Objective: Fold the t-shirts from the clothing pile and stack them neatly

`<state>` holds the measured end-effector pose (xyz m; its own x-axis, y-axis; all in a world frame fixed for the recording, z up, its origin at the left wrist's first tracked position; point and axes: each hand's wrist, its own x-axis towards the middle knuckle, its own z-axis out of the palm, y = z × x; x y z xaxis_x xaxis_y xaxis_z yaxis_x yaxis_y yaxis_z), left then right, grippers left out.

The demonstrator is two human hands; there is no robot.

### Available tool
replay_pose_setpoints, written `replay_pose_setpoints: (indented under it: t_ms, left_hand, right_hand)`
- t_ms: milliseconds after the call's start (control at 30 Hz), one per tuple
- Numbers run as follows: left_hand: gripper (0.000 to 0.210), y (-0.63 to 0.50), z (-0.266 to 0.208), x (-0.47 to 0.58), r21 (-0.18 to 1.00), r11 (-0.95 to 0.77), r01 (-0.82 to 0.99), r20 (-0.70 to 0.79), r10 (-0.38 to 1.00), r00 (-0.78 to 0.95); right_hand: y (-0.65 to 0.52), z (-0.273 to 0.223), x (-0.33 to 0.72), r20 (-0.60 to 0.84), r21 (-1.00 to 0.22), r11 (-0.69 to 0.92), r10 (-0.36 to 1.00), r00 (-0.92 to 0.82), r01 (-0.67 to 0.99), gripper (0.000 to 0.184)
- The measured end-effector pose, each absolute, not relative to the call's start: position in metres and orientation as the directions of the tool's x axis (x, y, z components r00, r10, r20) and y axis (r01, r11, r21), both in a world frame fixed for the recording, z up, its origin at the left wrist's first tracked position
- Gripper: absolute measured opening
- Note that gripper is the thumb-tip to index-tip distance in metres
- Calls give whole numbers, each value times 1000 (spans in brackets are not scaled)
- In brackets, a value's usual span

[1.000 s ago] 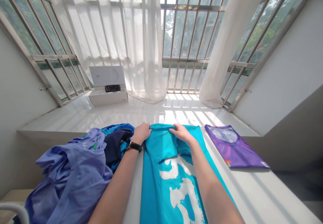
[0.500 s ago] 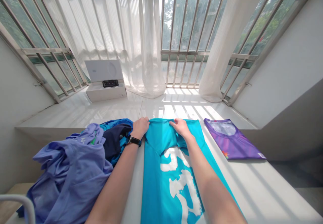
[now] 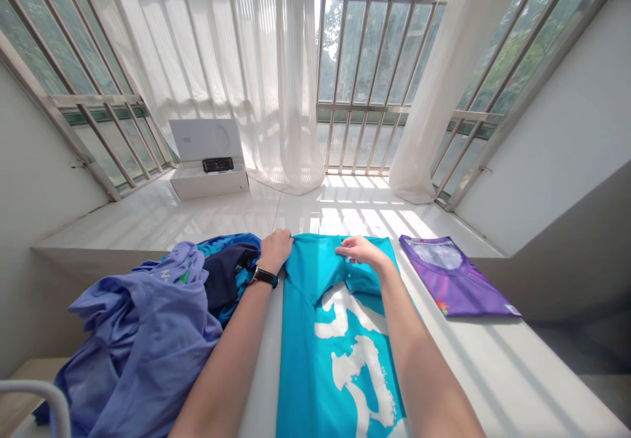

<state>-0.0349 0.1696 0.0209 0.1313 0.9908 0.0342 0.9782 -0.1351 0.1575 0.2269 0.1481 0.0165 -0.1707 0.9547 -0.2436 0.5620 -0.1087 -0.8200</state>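
A turquoise shirt (image 3: 320, 372) with large white lettering lies lengthwise in front of me, one side folded in over its front. At its upper left corner, my left hand (image 3: 276, 250), with a dark watch on the wrist, is closed on the cloth edge. My right hand (image 3: 363, 252) is over the top of the shirt right of the middle, its fingers loosely apart and the fingertips close to the folded edge. Part of the shirt's right side is hidden under my right forearm.
A folded purple shirt (image 3: 453, 280) lies to the right on the white table (image 3: 497, 365). Crumpled lavender clothing (image 3: 142, 346) and a dark navy garment (image 3: 227, 277) are heaped at left. An open white box (image 3: 210, 185) with a black device (image 3: 217, 164) stands on the windowsill.
My right hand has loosened from the shirt's top edge and shifted slightly right, its fingers spreading. My left hand stays at the corner. The view has tilted a little.
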Motion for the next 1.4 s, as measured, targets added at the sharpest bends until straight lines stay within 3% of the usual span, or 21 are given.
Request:
replay_pose_setpoints:
  t_ms: [433,733,933,1400]
  left_hand:
    - [26,168,16,-32,160,-141,977,10,990,141]
    - [27,168,21,-31,160,-145,977,26,989,142]
    - [26,168,18,-30,164,-140,976,9,990,141]
    - [24,168,19,-31,184,-154,971,36,988,150]
  right_hand:
    - [141,12,235,-401,-792,-172,870,-287,586,45]
    - [139,26,238,-360,-798,-168,903,-234,578,40]
    - [145,7,240,-408,-737,-200,893,-189,646,35]
    - [149,5,242,-355,-652,-148,926,-127,743,28]
